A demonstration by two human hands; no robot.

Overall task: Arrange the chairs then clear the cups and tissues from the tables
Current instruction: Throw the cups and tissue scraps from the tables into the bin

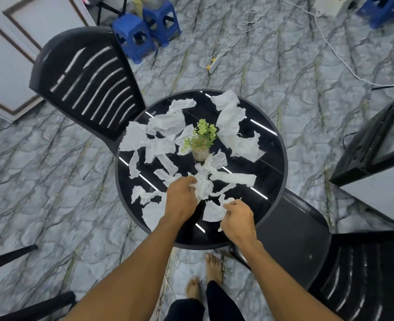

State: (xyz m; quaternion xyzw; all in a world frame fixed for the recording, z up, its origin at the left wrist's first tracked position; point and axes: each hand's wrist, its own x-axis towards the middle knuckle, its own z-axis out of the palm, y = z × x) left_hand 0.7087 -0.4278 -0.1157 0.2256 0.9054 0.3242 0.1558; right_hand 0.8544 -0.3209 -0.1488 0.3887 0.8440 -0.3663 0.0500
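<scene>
- Arm chair point(40, 304): only black arms show, well left of the table point(274, 172) and nearer the person.
- Slatted chair point(87, 82): black, at the table's far-left edge, its backrest tilted toward the top and just touching the rim.
- Stools point(133, 38): two blue ones side by side on the floor, well beyond the table to the far left.
- Left tissues point(165, 123): torn white sheets and strips spread flat across the table's left half, one hanging over the left rim.
- Left hand point(182, 198): over the table's near-middle, fingers curled round a crumpled wad point(203, 186) that rests on the top.
- Plant point(205, 133): green sprigs in a clear glass point(200, 152), upright at the table's centre, tissues touching its base.
- Feet point(213, 267): bare, on the floor just short of the table's near rim.
- Right hand point(237, 218): at the table's near edge, fingers closed on a white sheet point(214, 210) lying there.
- Right tissues point(230, 121): larger sheets on the table's far-right part, one reaching the far rim.
- Power strip point(215, 62): white, on the floor beyond the table, cords trailing.
- Right chair point(362, 274): black, near-right of the table, its seat pushed under the rim.
</scene>
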